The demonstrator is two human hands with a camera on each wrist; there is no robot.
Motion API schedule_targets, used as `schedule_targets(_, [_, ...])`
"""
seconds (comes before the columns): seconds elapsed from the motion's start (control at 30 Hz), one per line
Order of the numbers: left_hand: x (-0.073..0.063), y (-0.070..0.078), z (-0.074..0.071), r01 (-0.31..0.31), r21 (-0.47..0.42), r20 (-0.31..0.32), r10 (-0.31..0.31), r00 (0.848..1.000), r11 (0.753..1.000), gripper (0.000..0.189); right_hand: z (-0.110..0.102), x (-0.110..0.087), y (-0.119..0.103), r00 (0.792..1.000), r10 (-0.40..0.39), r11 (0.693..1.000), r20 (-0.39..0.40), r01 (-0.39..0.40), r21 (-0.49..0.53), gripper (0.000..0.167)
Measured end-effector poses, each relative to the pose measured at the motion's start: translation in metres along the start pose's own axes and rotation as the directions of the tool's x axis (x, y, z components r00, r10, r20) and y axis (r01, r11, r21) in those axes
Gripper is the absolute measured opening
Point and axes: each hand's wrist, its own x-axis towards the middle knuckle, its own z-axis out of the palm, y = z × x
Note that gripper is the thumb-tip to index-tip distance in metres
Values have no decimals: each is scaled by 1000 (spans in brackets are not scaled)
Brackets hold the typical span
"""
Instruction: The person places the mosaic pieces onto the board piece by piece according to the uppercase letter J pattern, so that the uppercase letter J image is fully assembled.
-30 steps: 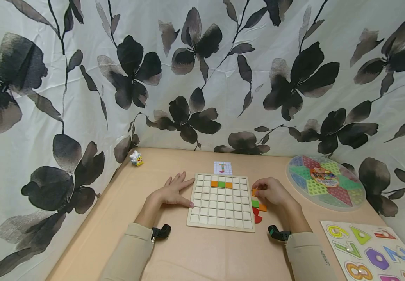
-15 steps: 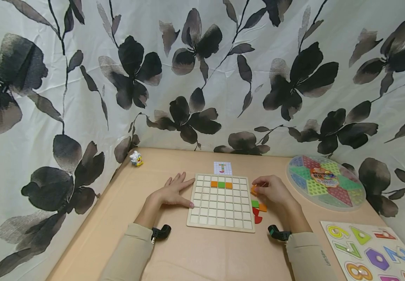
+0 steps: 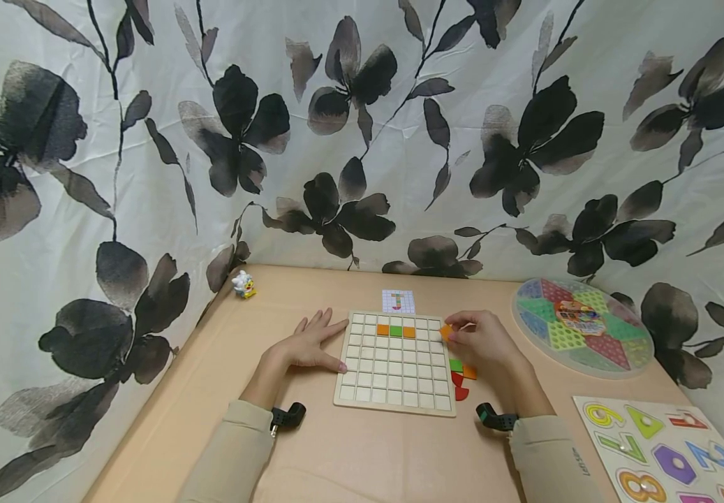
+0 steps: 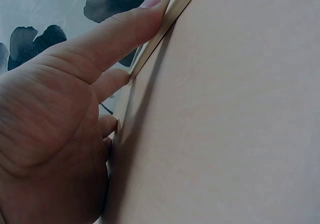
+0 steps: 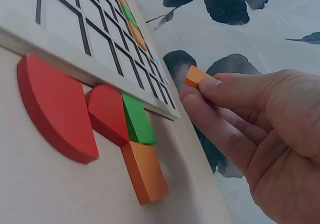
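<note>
My right hand (image 3: 486, 344) pinches a small orange block (image 5: 194, 76) between thumb and fingertips, at the right edge of the white grid board (image 3: 393, 377). In the head view the block overlaps the board's upper right corner. My left hand (image 3: 308, 342) lies with spread fingers along the board's left edge, its thumb (image 4: 150, 14) on the rim. An orange, green, orange row of squares, with the green square (image 3: 396, 330) in the middle, sits near the board's top. Beside the right edge lie a green block (image 5: 138, 118), an orange block (image 5: 145, 173) and two red curved pieces (image 5: 57, 109).
A small card (image 3: 398, 301) with a coloured T-like pattern lies behind the board. A round patterned game board (image 3: 547, 335) is at back right, a number puzzle sheet (image 3: 643, 436) at front right. A small toy figure (image 3: 244, 283) stands at back left.
My right hand has lifted the orange block from beside the board and moved it slightly left and up, to the board's right edge. My left hand has stayed put.
</note>
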Motion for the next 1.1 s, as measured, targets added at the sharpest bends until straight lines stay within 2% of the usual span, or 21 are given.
schedule_targets(0.2, [0, -1, 1, 4, 1, 4, -4, 1000, 1000, 108, 7, -1, -9, 1000, 29, 998, -1, -29, 48, 30])
schedule_targets(0.37, [0, -2, 2, -1, 5, -4, 1, 1000, 1000, 109, 15, 0, -16, 1000, 6, 999, -28, -5, 49, 29])
schedule_targets(0.7, [-1, 0, 1, 3, 3, -4, -3, 1000, 1000, 108, 26, 3, -24, 992, -120, 993, -39, 120, 8, 27])
schedule_targets(0.93, [-2, -1, 2, -1, 1, -11, 1, 1000, 1000, 108, 33, 5, -27, 985, -171, 985, -24, 171, -9, 31])
schedule_targets(1.1, [-1, -1, 4, 3, 5, -13, -3, 1000, 1000, 109, 38, 7, -28, 975, -220, 975, -20, 220, -13, 27])
